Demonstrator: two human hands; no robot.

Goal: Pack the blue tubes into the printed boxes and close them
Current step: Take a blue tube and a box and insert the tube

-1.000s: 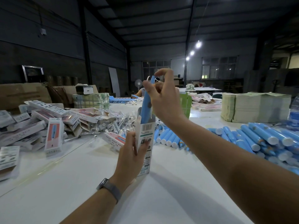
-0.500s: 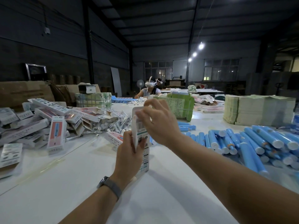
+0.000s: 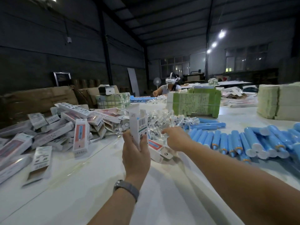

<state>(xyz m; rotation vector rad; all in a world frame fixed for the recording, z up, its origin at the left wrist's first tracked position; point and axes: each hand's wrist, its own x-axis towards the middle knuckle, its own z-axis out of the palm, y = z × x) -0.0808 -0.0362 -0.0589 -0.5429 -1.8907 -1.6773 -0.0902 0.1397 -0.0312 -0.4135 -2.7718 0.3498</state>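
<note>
Head view: The left hand (image 3: 135,153) grips the printed box (image 3: 138,125) upright, top flaps unfolded. Risk: the unclosed flaps could release the contents if the box tilts. Right of the box, the right hand (image 3: 176,138) reaches into clear packets (image 3: 164,120); its grip cannot be determined. Blue tubes (image 3: 243,140) lie farther right on the table (image 3: 162,184).

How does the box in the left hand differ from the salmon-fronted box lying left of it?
The held box stands upright in the left hand with its top flaps open; the salmon-fronted box lies on the pile, untouched. The held box shows a barcode side, the other its salmon front. Both are slim printed cartons.
</note>
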